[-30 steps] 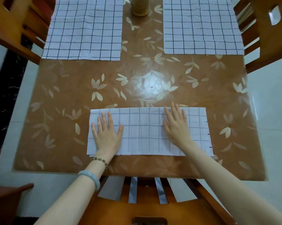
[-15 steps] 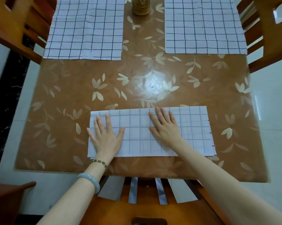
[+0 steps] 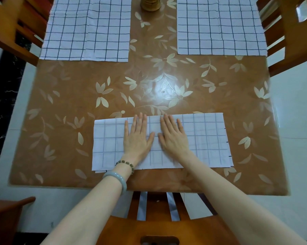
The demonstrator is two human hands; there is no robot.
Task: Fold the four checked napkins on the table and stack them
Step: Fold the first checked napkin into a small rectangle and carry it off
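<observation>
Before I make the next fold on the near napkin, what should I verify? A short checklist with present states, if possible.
1. The left hand and the right hand flat on the near napkin: ok.
2. This napkin folded into a long strip: ok.
3. Its layers aligned: not ok, a lower layer peeks out at the near-left corner.
4. Bare table around the strip: ok.
5. The far-left napkin and the far-right napkin folded: not ok, both lie flat.
6. Where the fourth one lies: cannot tell, not in view.

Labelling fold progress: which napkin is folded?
The near napkin under the left hand and right hand: a doubled strip. The far-left napkin and far-right napkin lie spread flat.
</observation>
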